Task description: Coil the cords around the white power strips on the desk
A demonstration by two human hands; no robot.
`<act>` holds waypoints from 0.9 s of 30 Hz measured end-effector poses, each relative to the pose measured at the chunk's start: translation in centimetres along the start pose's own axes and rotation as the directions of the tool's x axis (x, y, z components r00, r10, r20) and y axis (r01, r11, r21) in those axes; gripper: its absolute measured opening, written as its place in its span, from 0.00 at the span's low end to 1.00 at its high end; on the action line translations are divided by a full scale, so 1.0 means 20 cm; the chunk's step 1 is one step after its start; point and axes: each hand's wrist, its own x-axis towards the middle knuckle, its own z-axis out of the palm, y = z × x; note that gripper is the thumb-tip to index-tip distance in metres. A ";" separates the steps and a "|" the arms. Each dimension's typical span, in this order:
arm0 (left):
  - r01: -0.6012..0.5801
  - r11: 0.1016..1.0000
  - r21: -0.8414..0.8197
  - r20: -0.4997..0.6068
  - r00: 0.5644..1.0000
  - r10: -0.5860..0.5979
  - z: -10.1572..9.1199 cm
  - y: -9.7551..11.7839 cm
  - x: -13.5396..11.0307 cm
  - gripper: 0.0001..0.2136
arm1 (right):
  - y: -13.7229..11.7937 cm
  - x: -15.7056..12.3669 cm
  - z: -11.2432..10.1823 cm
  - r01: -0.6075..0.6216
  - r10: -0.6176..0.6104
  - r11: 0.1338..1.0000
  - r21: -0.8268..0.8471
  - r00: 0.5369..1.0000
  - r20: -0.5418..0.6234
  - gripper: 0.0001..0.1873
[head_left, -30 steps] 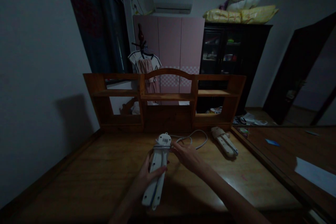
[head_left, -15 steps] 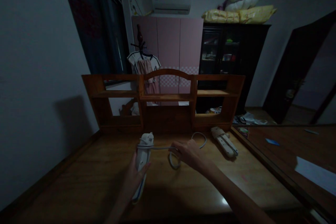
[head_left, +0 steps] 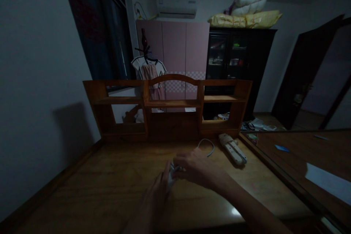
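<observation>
Hands meet low centre of frame, over the wooden desk. Left hand, blurred, is wrapped around a white power strip, mostly hidden behind it. Right hand pinches the white cord at the strip's top end; a loop trails right. Second power strip lies well right, beside the shelf unit.

No readable text anywhere in the dim room, small blue marks on the air conditioner front too blurred to make out, white power strip between the hands shows no legible label
</observation>
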 end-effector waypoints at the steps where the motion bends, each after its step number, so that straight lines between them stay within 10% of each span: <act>1: -0.077 0.997 -0.030 0.048 0.996 0.079 0.01 0.00 -0.02 0.31 | 0.02 0.00 -0.02 -0.004 0.000 0.997 0.079 0.999 0.054 0.10; 4: -0.262 0.965 0.025 0.059 0.964 0.260 0.06 -0.02 -0.09 0.28 | 0.12 0.01 -0.03 -0.030 -0.067 0.922 0.385 0.970 0.235 0.14; 8: -0.475 0.858 0.196 -0.124 0.856 0.502 0.09 0.01 -0.14 0.23 | 0.25 0.06 0.04 -0.173 -0.199 0.608 0.775 0.912 0.360 0.21; 14: -0.494 0.850 0.183 -0.266 0.808 0.526 -0.01 0.04 -0.14 0.18 | 0.37 0.10 0.24 -0.279 -0.192 0.277 0.919 0.921 0.338 0.17; 20: -0.131 0.990 -0.056 -0.534 0.842 0.081 -0.06 0.11 -0.15 0.24 | 0.39 0.08 0.38 -0.247 0.012 0.200 0.948 0.968 0.250 0.14; 27: 0.252 0.841 -0.479 -0.435 0.764 -0.477 -0.16 0.19 -0.08 0.34 | 0.27 0.09 0.30 -0.164 0.073 0.312 0.936 0.986 0.148 0.22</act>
